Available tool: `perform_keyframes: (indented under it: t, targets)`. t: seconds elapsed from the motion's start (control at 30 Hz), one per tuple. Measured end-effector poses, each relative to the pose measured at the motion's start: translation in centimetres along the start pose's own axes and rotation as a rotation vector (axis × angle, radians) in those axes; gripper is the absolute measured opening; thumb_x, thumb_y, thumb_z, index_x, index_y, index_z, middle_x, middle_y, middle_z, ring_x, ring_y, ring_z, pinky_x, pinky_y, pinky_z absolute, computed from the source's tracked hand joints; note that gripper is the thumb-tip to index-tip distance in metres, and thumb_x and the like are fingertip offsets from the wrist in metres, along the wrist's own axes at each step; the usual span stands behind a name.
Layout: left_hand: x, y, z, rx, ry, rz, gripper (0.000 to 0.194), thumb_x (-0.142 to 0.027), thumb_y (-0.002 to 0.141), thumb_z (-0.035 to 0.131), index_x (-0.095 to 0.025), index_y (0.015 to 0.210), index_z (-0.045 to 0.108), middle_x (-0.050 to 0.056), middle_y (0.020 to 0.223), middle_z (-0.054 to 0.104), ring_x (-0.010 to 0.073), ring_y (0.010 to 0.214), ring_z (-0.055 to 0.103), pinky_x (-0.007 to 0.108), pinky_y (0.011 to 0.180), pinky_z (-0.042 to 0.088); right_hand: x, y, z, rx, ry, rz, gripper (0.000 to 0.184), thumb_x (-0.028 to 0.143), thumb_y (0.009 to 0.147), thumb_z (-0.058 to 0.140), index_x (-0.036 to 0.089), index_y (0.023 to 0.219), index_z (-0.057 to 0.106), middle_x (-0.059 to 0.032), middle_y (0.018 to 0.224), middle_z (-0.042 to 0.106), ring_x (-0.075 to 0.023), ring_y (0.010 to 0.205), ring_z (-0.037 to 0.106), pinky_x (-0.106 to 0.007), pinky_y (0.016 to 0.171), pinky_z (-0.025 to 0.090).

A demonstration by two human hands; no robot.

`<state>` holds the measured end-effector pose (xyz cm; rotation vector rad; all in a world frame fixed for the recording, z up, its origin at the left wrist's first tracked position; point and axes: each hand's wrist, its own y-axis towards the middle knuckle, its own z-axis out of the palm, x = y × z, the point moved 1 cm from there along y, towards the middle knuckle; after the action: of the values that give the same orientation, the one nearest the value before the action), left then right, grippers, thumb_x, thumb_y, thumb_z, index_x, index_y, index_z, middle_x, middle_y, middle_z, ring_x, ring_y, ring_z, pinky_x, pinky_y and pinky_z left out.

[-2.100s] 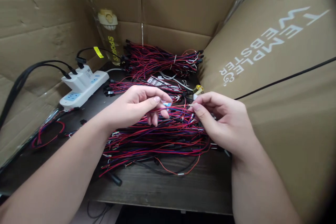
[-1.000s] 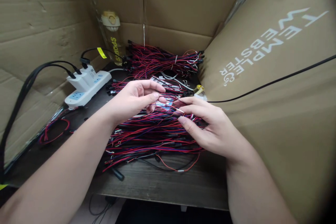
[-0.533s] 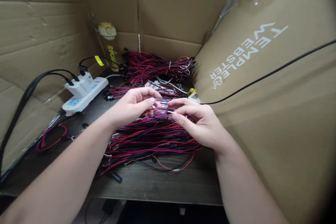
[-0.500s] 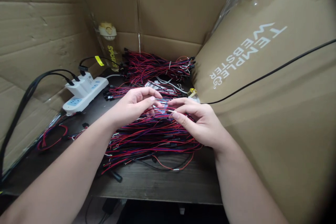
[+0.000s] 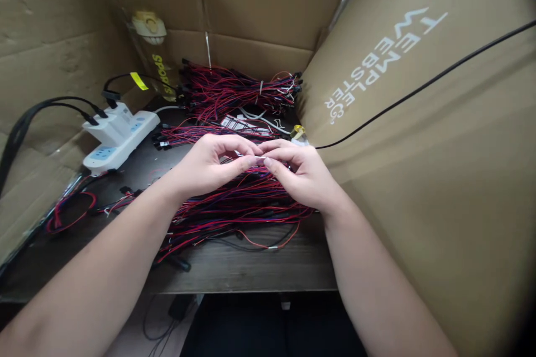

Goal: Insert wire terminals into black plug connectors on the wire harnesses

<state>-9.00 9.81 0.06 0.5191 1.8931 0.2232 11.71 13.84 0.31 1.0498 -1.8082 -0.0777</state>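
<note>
White piece: slim white piece (image 5: 261,157) sits right at the fingertips of both hands, long axis roughly 9 to 3 o'clock, in line with the gap between the thumbs.
Left hand: left hand (image 5: 209,167) comes in from 8 o'clock; thumb and index together, grip looks clamped on the 9 o'clock end. Exact contact hidden by fingers.
Right hand: right hand (image 5: 307,175) comes in from 4 o'clock; thumb and fingers pinched on the 3 o'clock end.
Nearer hand: neither, both at the piece, tips all but touching. Whether a wire runs inside it, can't tell.
Below: near wires (image 5: 243,201), red, blue and black, spread under the hands and toward 6 o'clock, strands mostly 9 to 3.
Orange wire: orange wire (image 5: 287,241) curves out at 6 o'clock, small white tag on it.
Tied bundle: tied bundle (image 5: 226,92) at 12 o'clock, well apart from the fingers.
Power strip: power strip (image 5: 146,122) at 10 o'clock, adapter and black leads plugged in.
Bottle: bottle (image 5: 151,30) upright at 11 o'clock, behind the strip.
Surface: dark wood counter (image 5: 251,276), front edge at 6 o'clock.
Room: cardboard panels (image 5: 397,178) at 9, 12 and 3 o'clock; black cable (image 5: 402,103) crosses the 3 o'clock one.
</note>
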Motion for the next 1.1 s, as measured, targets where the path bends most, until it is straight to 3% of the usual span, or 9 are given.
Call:
perform_keyframes:
  t: [0.17,0.27,0.57,0.7,0.87,0.97,1.1]
  targets:
    - [-0.4,-0.2,-0.5,0.001,0.082,-0.013,0.020,-0.035,0.095,0.070,-0.018,0.103,0.076,0.004,0.103,0.078,0.0158,0.090,0.071,0.024,0.079,0.055,-0.1,0.0,0.1,0.009,0.005,0.024,0.018,0.017,0.095,0.064,0.016,0.093,0.082,-0.0119,0.115,0.076,-0.0206,0.108,0.072,-0.037,0.096,0.056]
    - [-0.4,-0.2,-0.3,-0.016,0.207,0.038,0.019,-0.035,0.094,0.070,-0.019,0.100,0.078,0.002,0.096,0.079,0.0153,0.087,0.070,0.024,0.078,0.053,0.0,0.1,0.6,0.009,0.004,-0.012,0.019,0.017,0.094,0.063,0.017,0.088,0.081,-0.0108,0.112,0.076,-0.0198,0.106,0.073,-0.036,0.095,0.057]
    - [0.9,-0.1,-1.0,-0.052,0.401,-0.008,0.026,-0.041,0.095,0.065,-0.018,0.101,0.075,0.005,0.102,0.077,0.0197,0.094,0.070,0.030,0.087,0.052,-0.4,0.2,-0.3,-0.169,-0.041,-0.009,0.017,0.014,0.086,0.067,0.018,0.075,0.079,-0.0075,0.104,0.078,-0.0181,0.096,0.075,-0.033,0.089,0.059]
    - [1.1,-0.2,-1.6,0.029,0.418,-0.072,0.029,-0.045,0.095,0.064,-0.018,0.098,0.075,0.003,0.091,0.075,0.0172,0.082,0.067,0.028,0.075,0.050,-0.5,0.3,-0.5,-0.225,-0.026,-0.028,0.017,0.016,0.086,0.067,0.017,0.073,0.078,-0.0090,0.100,0.079,-0.0189,0.095,0.076,-0.032,0.085,0.060]
    - [0.8,-0.1,-1.7,0.080,0.342,-0.161,0.031,-0.047,0.092,0.067,-0.018,0.092,0.076,0.001,0.077,0.070,0.0135,0.068,0.059,0.023,0.061,0.045,-0.5,0.3,-0.6,-0.236,-0.052,-0.063,0.016,0.015,0.088,0.065,0.016,0.079,0.078,-0.0085,0.098,0.080,-0.0192,0.096,0.076,-0.034,0.091,0.060]
    - [0.6,0.0,-1.8,0.056,0.233,-0.239,0.035,-0.051,0.088,0.070,-0.016,0.088,0.075,0.002,0.073,0.067,0.0129,0.063,0.056,0.022,0.057,0.044,-0.3,0.1,-0.7,-0.199,-0.126,-0.091,0.016,0.015,0.090,0.064,0.016,0.098,0.078,-0.0087,0.105,0.079,-0.0198,0.100,0.074,-0.036,0.095,0.059]
    - [0.3,0.2,-2.1,0.009,0.157,-0.273,0.039,-0.054,0.082,0.075,-0.015,0.084,0.076,0.004,0.074,0.069,0.0142,0.063,0.058,0.023,0.057,0.045,-0.4,-0.1,-0.4,-0.084,-0.276,-0.265,0.026,0.020,0.093,0.069,0.017,0.119,0.074,-0.0110,0.116,0.075,-0.0222,0.111,0.068,-0.040,0.101,0.056]
